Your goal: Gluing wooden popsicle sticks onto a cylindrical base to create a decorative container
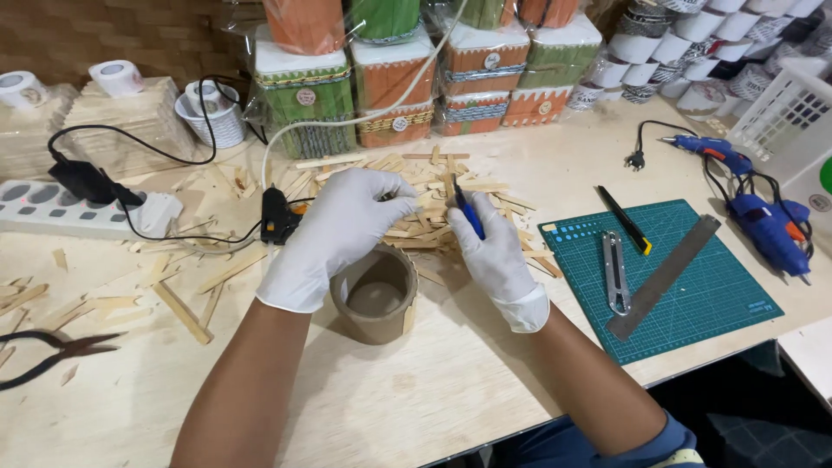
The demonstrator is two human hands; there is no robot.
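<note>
Gloved left hand (334, 238) rests on the brown cardboard tube (375, 295); right hand (494, 256), grip closed on a blue-handled tool (468, 215). Behind the tube: pale wooden sticks (425, 204), then wrapped orange and green boxes (390, 95) with round labels.

Gloved left hand (334, 238) curled, right hand (496, 256) seemingly pinching.

Scene is evenly and brightly lit from above; no hard glare is seen. Soft, short shadows are cast under the gloved left hand (334, 238) and right hand (494, 256) onto the pale counter (416, 390). White gloves are slightly blown out. Centre is rendered sharp; far stacked boxes (416, 78) are mildly soft. Wide-lens bending is noted at the edges, strongest at far right by the white basket (784, 108). Near right corner is left dark.
</note>
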